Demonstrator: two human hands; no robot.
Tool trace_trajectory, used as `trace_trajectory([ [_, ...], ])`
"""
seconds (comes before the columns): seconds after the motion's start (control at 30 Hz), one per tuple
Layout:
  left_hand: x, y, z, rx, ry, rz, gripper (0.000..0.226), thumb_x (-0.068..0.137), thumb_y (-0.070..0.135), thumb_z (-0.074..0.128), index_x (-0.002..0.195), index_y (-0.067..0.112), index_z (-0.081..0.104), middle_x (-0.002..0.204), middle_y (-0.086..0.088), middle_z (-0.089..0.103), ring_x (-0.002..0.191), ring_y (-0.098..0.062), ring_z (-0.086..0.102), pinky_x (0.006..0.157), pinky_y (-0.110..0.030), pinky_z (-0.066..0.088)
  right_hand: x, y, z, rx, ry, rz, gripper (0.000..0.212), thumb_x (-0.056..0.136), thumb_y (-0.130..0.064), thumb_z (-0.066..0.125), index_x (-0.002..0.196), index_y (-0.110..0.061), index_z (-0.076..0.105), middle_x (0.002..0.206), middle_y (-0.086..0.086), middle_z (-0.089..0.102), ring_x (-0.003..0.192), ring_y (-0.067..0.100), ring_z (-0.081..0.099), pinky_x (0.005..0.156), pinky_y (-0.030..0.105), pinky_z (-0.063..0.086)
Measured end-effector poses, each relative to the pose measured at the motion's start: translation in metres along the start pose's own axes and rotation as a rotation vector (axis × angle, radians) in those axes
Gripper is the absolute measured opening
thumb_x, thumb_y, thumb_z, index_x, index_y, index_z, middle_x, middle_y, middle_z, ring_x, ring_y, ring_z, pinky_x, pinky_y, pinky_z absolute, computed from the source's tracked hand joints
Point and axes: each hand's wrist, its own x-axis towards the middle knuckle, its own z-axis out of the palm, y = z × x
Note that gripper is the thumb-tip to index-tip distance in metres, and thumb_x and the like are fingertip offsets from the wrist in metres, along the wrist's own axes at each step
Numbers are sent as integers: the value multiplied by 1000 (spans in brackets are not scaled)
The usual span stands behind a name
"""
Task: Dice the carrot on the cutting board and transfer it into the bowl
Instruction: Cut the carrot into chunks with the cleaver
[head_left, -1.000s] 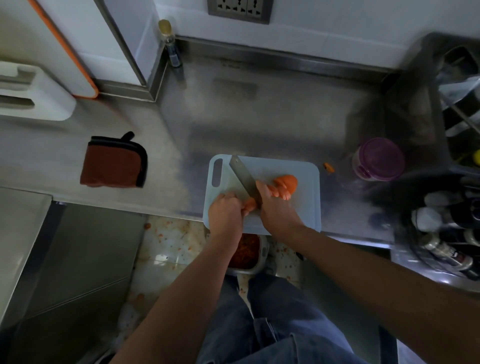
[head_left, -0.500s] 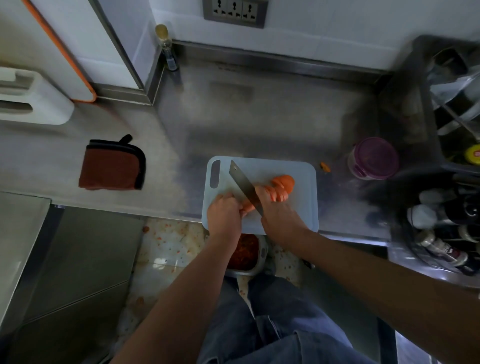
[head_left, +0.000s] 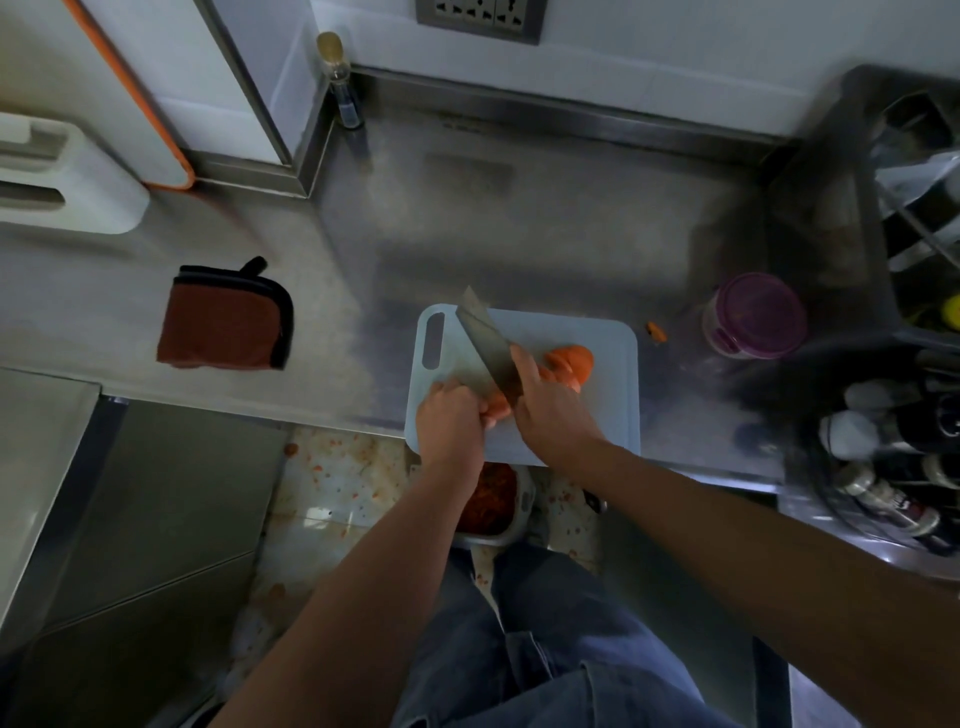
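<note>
A pale blue cutting board (head_left: 608, 405) lies at the counter's front edge. On it a carrot piece (head_left: 496, 408) is held down by my left hand (head_left: 449, 415), whose fingers curl over it. My right hand (head_left: 550, 410) grips a knife (head_left: 483, 338) by the handle; the blade slants up-left and meets the carrot beside my left fingers. Cut carrot slices (head_left: 571, 364) lie at the right of the blade. Below the board's front edge, a grey bowl (head_left: 519, 519) holding orange-red carrot bits sits low by my legs, partly hidden by my left forearm.
A brown pot holder (head_left: 226, 319) lies on the steel counter to the left. A purple-lidded container (head_left: 756, 314) stands at the right, with a stray carrot bit (head_left: 655, 331) near it. A rack of bottles (head_left: 883, 467) fills the right side. Carrot scraps dot the floor.
The knife blade has shifted a little along the carrot in short cutting strokes. Both hands stay in place on the board.
</note>
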Motion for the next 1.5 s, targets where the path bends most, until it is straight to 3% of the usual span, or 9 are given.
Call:
trace_trajectory([
  [0.1, 0, 0, 0, 3, -6, -5, 15, 89, 28, 66, 82, 17, 72, 85, 4, 53, 85, -11, 43, 71, -24, 33, -8, 5, -4, -81, -9, -49, 58, 99, -7, 40, 148, -23, 13, 129, 16, 50, 111, 34, 54, 82, 43, 53],
  [0.23, -1, -2, 2, 33, 42, 11, 9, 87, 25, 68, 85, 18, 73, 91, 3, 61, 91, -13, 53, 71, -22, 35, -17, 6, -6, -85, -76, -59, 58, 100, -7, 39, 150, -22, 14, 104, 7, 52, 69, 12, 53, 55, 27, 44],
  [0.33, -1, -1, 4, 14, 57, 7, 10, 87, 25, 68, 83, 17, 72, 90, 3, 61, 91, -13, 54, 70, -22, 35, -19, 6, -1, -91, -78, -39, 59, 98, -5, 39, 148, -23, 14, 95, 5, 49, 63, 11, 49, 49, 22, 36],
  [0.53, 1, -4, 7, 14, 77, 23, 12, 88, 23, 65, 86, 14, 71, 91, 0, 63, 94, -17, 52, 70, -24, 37, -13, 2, 11, -70, -77, 14, 62, 95, -5, 43, 139, -34, 11, 111, 14, 52, 84, 27, 60, 69, 41, 55],
  [0.83, -4, -12, 6, 2, 51, 103, 21, 84, 25, 71, 101, 12, 68, 103, -2, 60, 102, -19, 50, 83, -26, 41, -5, 1, 3, 21, -6, 20, 65, 97, -7, 41, 151, -24, 8, 125, 22, 53, 101, 37, 59, 82, 49, 53],
  [0.9, -7, -15, 6, 1, 52, 99, 21, 85, 24, 71, 101, 12, 68, 104, -2, 60, 103, -19, 50, 85, -28, 42, -10, 4, -3, 14, -1, -22, 61, 98, -8, 39, 151, -21, 12, 126, 20, 53, 98, 35, 59, 78, 43, 53],
  [1.0, -8, -15, 5, -9, 64, 86, 17, 89, 27, 66, 97, 14, 72, 100, 0, 61, 99, -16, 50, 83, -25, 41, -18, 5, -6, -13, -32, -72, 52, 101, -10, 37, 149, -18, 18, 107, 15, 56, 69, 17, 54, 56, 26, 43],
  [1.07, -7, -12, 5, -37, 64, 76, 20, 91, 31, 63, 93, 15, 74, 97, 1, 62, 97, -15, 48, 78, -22, 37, -21, 6, -2, -23, -49, -57, 51, 99, -8, 38, 145, -20, 21, 95, 10, 52, 63, 14, 50, 51, 27, 41],
  [1.5, -2, -14, 6, -70, 28, 50, 20, 92, 31, 62, 89, 16, 74, 94, -1, 61, 98, -19, 48, 77, -28, 39, -6, -2, 12, -27, -55, 4, 62, 96, -7, 42, 144, -30, 11, 105, 15, 56, 81, 27, 61, 71, 45, 56],
])
